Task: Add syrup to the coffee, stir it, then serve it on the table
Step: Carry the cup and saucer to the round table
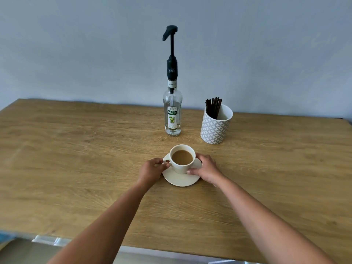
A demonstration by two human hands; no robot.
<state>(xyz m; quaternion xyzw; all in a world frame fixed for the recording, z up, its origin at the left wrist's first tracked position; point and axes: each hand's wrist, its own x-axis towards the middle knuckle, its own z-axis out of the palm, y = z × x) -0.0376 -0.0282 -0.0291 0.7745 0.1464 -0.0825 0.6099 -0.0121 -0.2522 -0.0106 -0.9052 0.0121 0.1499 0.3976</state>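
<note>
Likely café or home coffee corner; cannot tell which. Wooden table (pixel 76 159) fills lower two-thirds of frame, plain grey-blue wall (pixel 76 54) behind across top. Centre of frame: clear syrup bottle (pixel 172 115) with tall black pump dispenser (pixel 171 44), "Teisseire" and "Mojito" on label. Right of centre: patterned white holder (pixel 216 128) with dark stir sticks (pixel 213 107). Below bottle: white cup (pixel 182 159) of milky coffee on saucer (pixel 181 180). Bottom left corner: metallic edge, blurred.

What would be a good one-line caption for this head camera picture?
Both hands, left hand and right hand, hold a coffee cup on its saucer, before a syrup bottle and stirrers.
</note>
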